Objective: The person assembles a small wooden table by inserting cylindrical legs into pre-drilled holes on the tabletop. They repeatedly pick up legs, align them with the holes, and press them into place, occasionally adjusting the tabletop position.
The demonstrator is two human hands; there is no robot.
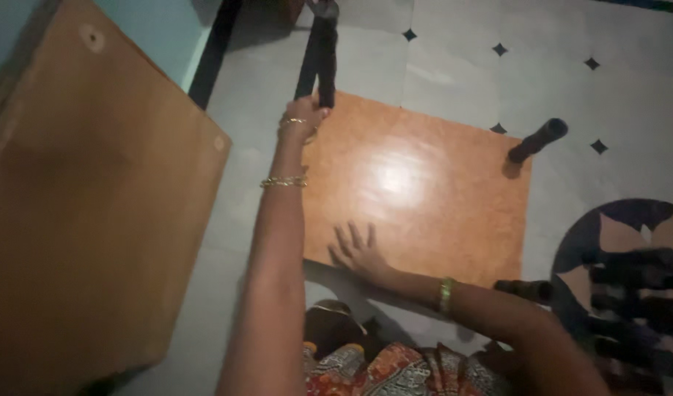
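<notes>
Gripping the black cylindrical leg [318, 66] at the far-left corner of the upturned orange-brown wooden tabletop [424, 191] with my left hand [301, 117], my right hand [358, 253] presses flat on its near edge, steadying, I judge, for twisting the leg.

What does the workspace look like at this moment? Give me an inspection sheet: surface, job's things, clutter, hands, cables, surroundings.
Surface: grey tiled floor with small dark diamond insets.
Job's things: orange-brown square board lying flat on the floor, glare at its middle; dark legs stick up from it, one far-left leg, one at the far-right corner, one at the near-right corner.
Clutter: nothing seen.
Hands: left hand closed around the far-left leg; right hand open, flat on the board's near edge.
Cables: nothing seen.
Surroundings: large brown wooden panel at left; round patterned floor inlay at right; patterned fabric at the bottom.
</notes>
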